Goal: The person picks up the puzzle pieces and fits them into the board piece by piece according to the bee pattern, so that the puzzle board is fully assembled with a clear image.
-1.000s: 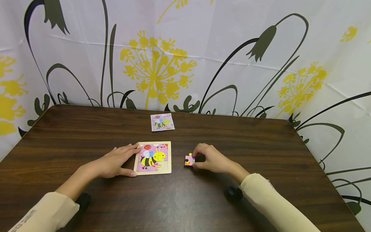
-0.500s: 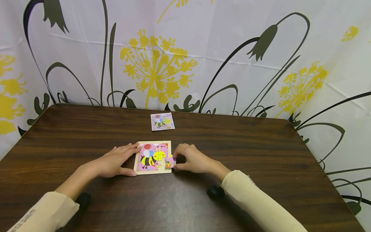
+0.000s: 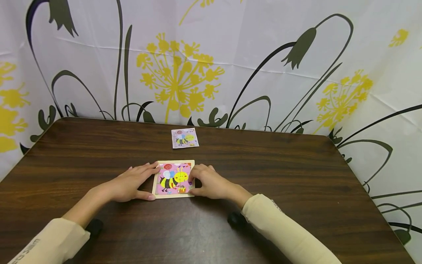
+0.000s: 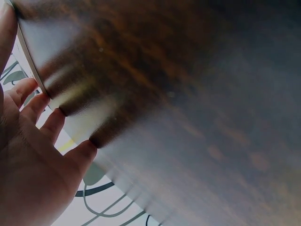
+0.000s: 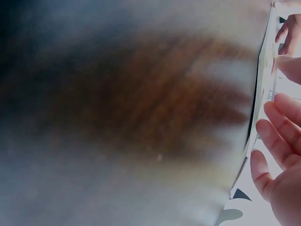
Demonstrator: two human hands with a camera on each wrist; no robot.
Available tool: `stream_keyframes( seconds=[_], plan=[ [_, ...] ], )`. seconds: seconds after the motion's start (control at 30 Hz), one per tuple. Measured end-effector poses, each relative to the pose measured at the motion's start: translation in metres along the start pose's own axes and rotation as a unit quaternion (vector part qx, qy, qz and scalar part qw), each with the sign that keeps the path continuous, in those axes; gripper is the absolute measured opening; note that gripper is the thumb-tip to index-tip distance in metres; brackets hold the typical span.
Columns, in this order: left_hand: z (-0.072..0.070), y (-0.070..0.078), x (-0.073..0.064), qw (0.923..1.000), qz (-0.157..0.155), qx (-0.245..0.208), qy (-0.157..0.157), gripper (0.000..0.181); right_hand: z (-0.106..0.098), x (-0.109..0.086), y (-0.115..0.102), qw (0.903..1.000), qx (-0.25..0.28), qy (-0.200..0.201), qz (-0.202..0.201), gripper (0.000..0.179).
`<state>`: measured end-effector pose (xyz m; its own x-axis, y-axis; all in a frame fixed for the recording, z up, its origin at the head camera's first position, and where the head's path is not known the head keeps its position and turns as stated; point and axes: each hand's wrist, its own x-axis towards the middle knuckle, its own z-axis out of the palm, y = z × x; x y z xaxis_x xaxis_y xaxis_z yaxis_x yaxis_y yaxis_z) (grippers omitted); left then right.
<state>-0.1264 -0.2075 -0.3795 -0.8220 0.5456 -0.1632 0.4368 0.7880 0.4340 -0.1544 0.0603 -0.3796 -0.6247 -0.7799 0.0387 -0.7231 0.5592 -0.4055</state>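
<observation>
A small wooden puzzle board (image 3: 173, 179) with a bee picture lies on the dark wooden table (image 3: 230, 165), in front of me. My left hand (image 3: 146, 180) lies flat on the table, its fingers and thumb against the board's left edge (image 4: 31, 59). My right hand (image 3: 195, 183) reaches over the board's right edge (image 5: 263, 84). Its curled fingers pinch a puzzle piece (image 3: 183, 189) that sits at the board's lower right corner. The wrist views are blurred and show mostly table top and the fingertips (image 5: 277, 160).
A small picture card (image 3: 185, 138) with the same bee lies flat farther back on the table. A flowered curtain (image 3: 211, 62) hangs right behind the table's far edge. The table's rounded right corner (image 3: 329, 137) is in view.
My right hand carried the puzzle piece leftwards from the open table to the board's lower right corner. The left hand and the board stayed put.
</observation>
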Motion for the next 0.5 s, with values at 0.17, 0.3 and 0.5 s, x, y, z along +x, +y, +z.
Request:
stream_keyframes(
  seconds=[0.17, 0.3, 0.5],
  plan=[
    [0.0006, -0.0007, 0.0005, 1.0000, -0.002, 0.001, -0.001, 0.088, 0.0018, 0.0008, 0.0004, 0.9999, -0.011, -0.001, 0.006, 0.019],
    [0.0011, -0.0012, 0.0009, 1.0000, -0.001, 0.003, -0.001, 0.088, 0.0030, 0.0014, 0.0004, 0.9998, -0.017, -0.002, 0.008, 0.019],
    [0.0014, -0.0007, 0.0007, 1.0000, -0.004, 0.001, 0.000, 0.088, 0.0040, 0.0016, 0.0001, 0.9998, -0.020, -0.002, 0.007, 0.019]
  ],
)
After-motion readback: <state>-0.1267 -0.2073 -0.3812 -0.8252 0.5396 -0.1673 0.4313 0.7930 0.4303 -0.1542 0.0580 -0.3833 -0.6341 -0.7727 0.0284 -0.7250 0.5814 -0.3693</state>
